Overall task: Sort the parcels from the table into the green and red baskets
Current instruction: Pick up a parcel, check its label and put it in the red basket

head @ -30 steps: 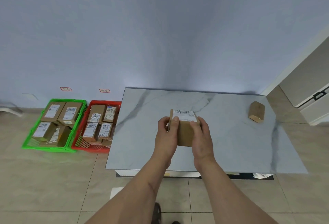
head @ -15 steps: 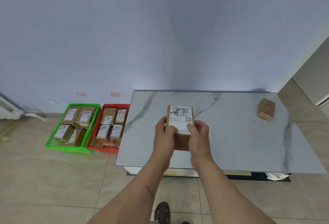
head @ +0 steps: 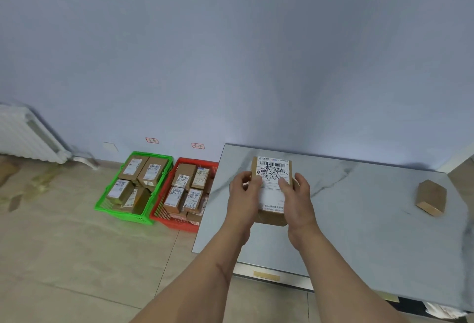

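A brown cardboard parcel [head: 272, 189], white barcode label with handwriting uppermost, is gripped at its sides by left hand [head: 245, 198] and right hand [head: 297, 201].

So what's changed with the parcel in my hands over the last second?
The held parcel has been tipped up, so its white label, which lay on top and faced away, now faces the camera. The left hand and right hand kept their grip on its sides, thumbs now over the label. The brown parcel on the table and those in the green basket and red basket stayed put.
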